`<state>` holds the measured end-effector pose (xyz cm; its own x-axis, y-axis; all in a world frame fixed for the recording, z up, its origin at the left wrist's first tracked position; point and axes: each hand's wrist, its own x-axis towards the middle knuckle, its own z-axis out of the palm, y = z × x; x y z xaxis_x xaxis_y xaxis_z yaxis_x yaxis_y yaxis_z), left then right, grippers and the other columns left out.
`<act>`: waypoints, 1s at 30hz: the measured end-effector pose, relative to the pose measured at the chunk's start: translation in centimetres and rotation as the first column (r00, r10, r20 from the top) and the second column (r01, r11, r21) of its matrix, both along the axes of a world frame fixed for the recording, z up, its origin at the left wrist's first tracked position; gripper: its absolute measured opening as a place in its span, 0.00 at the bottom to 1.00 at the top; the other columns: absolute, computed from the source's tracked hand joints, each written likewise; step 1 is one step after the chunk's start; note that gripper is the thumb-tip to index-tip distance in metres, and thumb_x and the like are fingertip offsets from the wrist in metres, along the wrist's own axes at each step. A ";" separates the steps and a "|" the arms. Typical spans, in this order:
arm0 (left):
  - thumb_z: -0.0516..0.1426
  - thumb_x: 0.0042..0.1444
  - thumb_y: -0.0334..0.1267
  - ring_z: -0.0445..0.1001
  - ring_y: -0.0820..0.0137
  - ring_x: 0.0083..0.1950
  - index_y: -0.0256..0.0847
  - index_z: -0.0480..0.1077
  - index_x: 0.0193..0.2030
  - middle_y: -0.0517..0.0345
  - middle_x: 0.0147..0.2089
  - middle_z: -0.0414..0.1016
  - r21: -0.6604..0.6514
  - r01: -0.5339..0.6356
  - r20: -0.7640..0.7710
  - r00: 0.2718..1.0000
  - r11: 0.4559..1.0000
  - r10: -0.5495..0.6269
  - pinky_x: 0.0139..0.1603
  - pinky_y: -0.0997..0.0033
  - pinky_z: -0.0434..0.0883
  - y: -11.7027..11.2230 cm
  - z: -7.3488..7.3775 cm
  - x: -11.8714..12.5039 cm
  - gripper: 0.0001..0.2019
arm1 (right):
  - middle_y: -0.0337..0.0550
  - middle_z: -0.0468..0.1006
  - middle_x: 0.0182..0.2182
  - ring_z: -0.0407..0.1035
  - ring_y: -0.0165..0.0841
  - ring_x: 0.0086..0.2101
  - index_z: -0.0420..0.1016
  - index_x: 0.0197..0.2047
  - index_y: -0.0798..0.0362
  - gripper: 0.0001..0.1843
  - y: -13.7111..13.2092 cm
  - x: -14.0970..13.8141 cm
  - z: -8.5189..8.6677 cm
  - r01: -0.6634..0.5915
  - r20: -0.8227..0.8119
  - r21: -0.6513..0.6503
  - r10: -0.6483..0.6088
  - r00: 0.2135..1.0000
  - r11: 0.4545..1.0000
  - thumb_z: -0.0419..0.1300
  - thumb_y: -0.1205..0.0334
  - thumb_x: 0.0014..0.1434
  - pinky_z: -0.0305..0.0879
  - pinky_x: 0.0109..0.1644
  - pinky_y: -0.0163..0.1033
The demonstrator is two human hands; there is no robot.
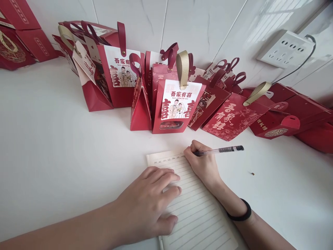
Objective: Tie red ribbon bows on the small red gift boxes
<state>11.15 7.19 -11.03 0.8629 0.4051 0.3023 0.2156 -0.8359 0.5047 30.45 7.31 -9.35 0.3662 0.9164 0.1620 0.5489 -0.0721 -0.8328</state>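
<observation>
A lined notebook lies on the white table, with one row of small handwriting along its top line. My right hand grips a black-capped pen with a clear barrel, and its fingers rest at the right end of that row. The pen's tip is hidden behind the fingers. My left hand lies over the notebook's left side, fingers apart and holding nothing. A black band circles my right wrist.
Red gift bags with ribbon handles stand behind the notebook, among them a bag with a couple printed on it and a flowered bag. Red boxes sit far left. A socket panel with a cable is on the wall. A tiny brown speck lies at right.
</observation>
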 end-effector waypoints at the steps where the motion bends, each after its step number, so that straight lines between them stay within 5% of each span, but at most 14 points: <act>1: 0.57 0.52 0.42 0.64 0.60 0.57 0.41 0.69 0.45 0.53 0.53 0.69 0.000 0.000 -0.001 1.000 1.000 0.000 0.56 0.59 0.61 0.0 0.0 0.0 0.14 | 0.30 0.47 0.16 0.43 0.25 0.20 0.46 0.18 0.51 0.14 0.0 0.0 0.0 -0.006 0.002 -0.004 0.006 1.000 1.000 0.51 0.61 0.47 0.42 0.21 0.32; 6: 0.57 0.52 0.43 0.65 0.59 0.56 0.41 0.69 0.45 0.52 0.53 0.70 -0.007 0.007 0.002 1.000 1.000 -0.007 0.55 0.59 0.61 0.1 -0.2 0.1 0.14 | 0.29 0.49 0.15 0.45 0.24 0.19 0.46 0.18 0.51 0.17 0.2 0.4 -0.1 0.045 -0.111 0.036 -0.040 0.993 0.998 0.53 0.62 0.49 0.45 0.21 0.31; 11: 0.59 0.51 0.46 0.67 0.58 0.55 0.40 0.70 0.44 0.50 0.52 0.71 0.007 0.037 -0.028 0.999 0.999 -0.036 0.55 0.58 0.63 0.5 0.7 0.0 0.16 | 0.29 0.60 0.16 0.49 0.23 0.14 0.59 0.25 0.51 0.18 0.6 2.0 -0.6 0.105 -0.226 0.103 -0.079 0.971 0.989 0.58 0.49 0.55 0.48 0.17 0.31; 15: 0.59 0.52 0.46 0.68 0.62 0.53 0.40 0.70 0.44 0.53 0.51 0.72 0.041 0.041 -0.007 0.999 0.998 -0.041 0.54 0.59 0.64 0.7 0.6 -0.1 0.16 | 0.39 0.72 0.28 0.60 0.25 0.15 0.66 0.34 0.52 0.16 0.7 3.4 -0.3 0.037 0.065 0.220 -0.053 0.997 0.975 0.59 0.47 0.55 0.60 0.19 0.34; 18: 0.58 0.53 0.47 0.70 0.62 0.51 0.41 0.68 0.45 0.53 0.49 0.73 0.048 0.059 0.026 0.998 0.997 -0.061 0.53 0.59 0.66 1.0 -0.2 -0.1 0.16 | 0.43 0.73 0.31 0.69 0.33 0.26 0.68 0.35 0.50 0.09 0.5 4.6 0.1 -0.084 0.353 0.413 -0.074 0.933 0.907 0.56 0.53 0.60 0.68 0.29 0.37; 22: 0.54 0.52 0.39 0.70 0.65 0.48 0.42 0.62 0.48 0.51 0.46 0.71 -0.048 -0.045 0.218 0.974 0.998 0.055 0.50 0.62 0.70 1.9 0.2 -0.4 0.16 | 0.48 0.74 0.41 0.73 0.38 0.38 0.70 0.47 0.47 0.15 0.8 6.2 -0.6 -0.252 0.573 0.281 0.048 0.818 0.926 0.46 0.62 0.62 0.72 0.34 0.38; 26: 0.48 0.57 0.34 0.67 0.64 0.52 0.43 0.58 0.50 0.49 0.48 0.66 0.086 -0.279 0.512 0.836 0.956 0.197 0.51 0.59 0.69 4.8 2.0 -1.7 0.14 | 0.50 0.76 0.45 0.74 0.39 0.42 0.64 0.57 0.49 0.23 1.9 7.1 -2.5 -0.183 0.462 0.264 0.043 0.886 0.947 0.44 0.61 0.60 0.74 0.40 0.43; 30: 0.48 0.57 0.33 0.64 0.62 0.56 0.42 0.56 0.49 0.47 0.51 0.63 0.019 -0.679 0.711 0.525 0.734 0.467 0.55 0.53 0.66 10.1 2.8 -5.6 0.13 | 0.48 0.79 0.38 0.76 0.41 0.36 0.72 0.43 0.49 0.16 2.5 7.5 -3.7 -0.099 0.304 0.273 0.012 0.953 0.957 0.49 0.55 0.55 0.76 0.36 0.43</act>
